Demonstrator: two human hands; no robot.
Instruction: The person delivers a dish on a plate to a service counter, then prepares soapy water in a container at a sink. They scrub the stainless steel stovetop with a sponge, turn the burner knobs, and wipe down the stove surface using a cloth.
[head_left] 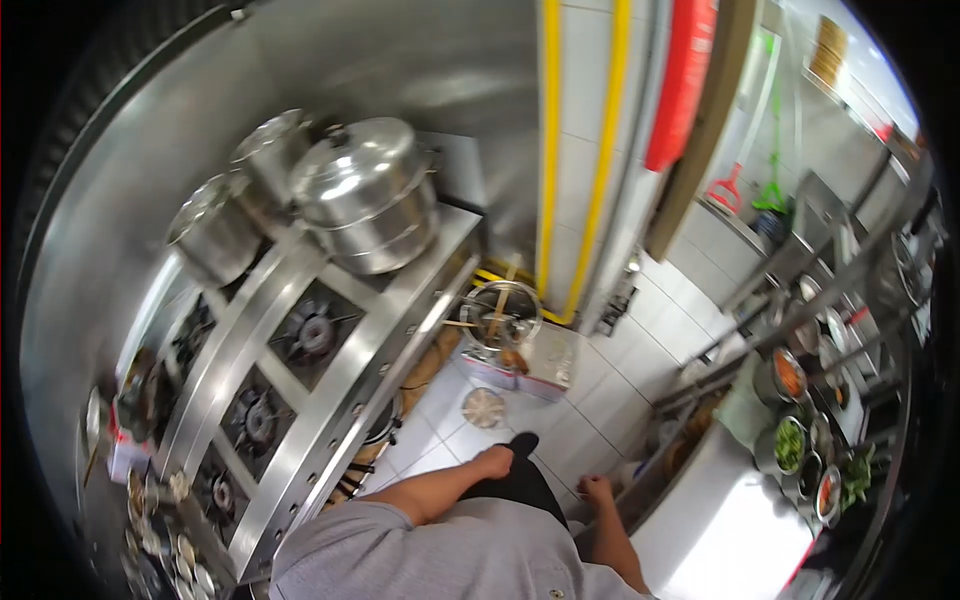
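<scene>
My left hand (493, 462) hangs in front of my dark trousers, its fingers loosely curled and nothing seen in it. On the other side, my right hand (594, 488) is also curled and appears to hold nothing; it is nearest to the steel counter with a white top (670, 530). Neither hand touches any kitchenware. To the left stands a steel gas stove (330, 400) with several burners. A large lidded steamer pot (365, 200) sits at its far end, beside two tall steel pots (215, 230).
Ahead on the tiled floor are a steel pot with wooden sticks (502, 315), a cardboard box (548, 360) and a round drain cover (484, 408). Bowls of chopped green vegetables (789, 445) and orange pieces (788, 375) line the right counter. Yellow pipes (548, 150) run up the wall.
</scene>
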